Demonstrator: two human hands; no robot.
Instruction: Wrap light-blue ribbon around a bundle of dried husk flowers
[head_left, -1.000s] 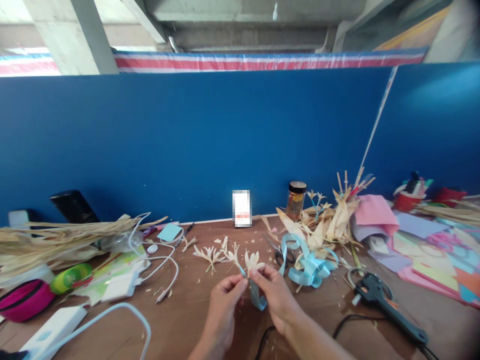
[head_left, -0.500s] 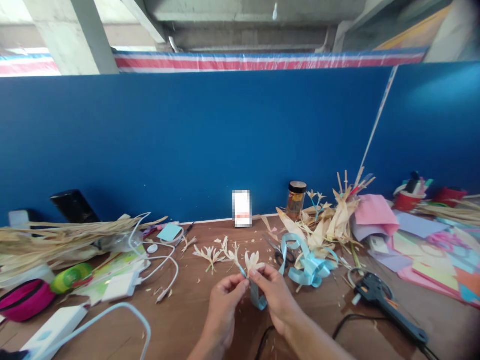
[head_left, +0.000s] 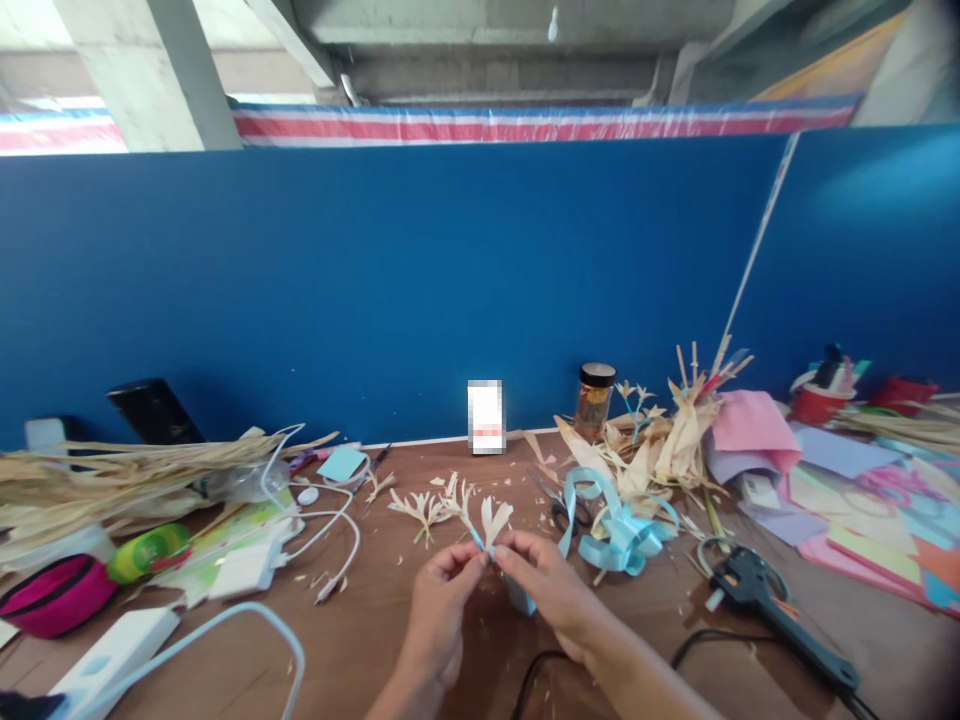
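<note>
Fingertips meet at the table's front centre around a small flower of dried pale husk (head_left: pixel 495 520). My left hand (head_left: pixel 444 600) is closed in a pinch on a blue-wrapped flower stem (head_left: pixel 477 540), topped by another pale blossom. My right hand (head_left: pixel 551 590) pinches the base of the husk flower, with a light blue ribbon (head_left: pixel 521 598) hanging below its fingers. The fingers cover the joint between stems and ribbon. Just beyond my left hand lies a loose husk flower (head_left: pixel 421 510).
Dark-handled scissors (head_left: pixel 571 514) lie beside a curled blue ribbon pile (head_left: pixel 630 538). A black glue gun (head_left: pixel 780 615) rests at right, its cable running toward my right forearm. White cables and a power strip (head_left: pixel 116 660) occupy the left. A lidded jar (head_left: pixel 595 402) stands behind.
The husk flower in my hands has moved slightly left, and its petals stand more upright. The ribbon's hanging end has shifted and shows less of a loop.
</note>
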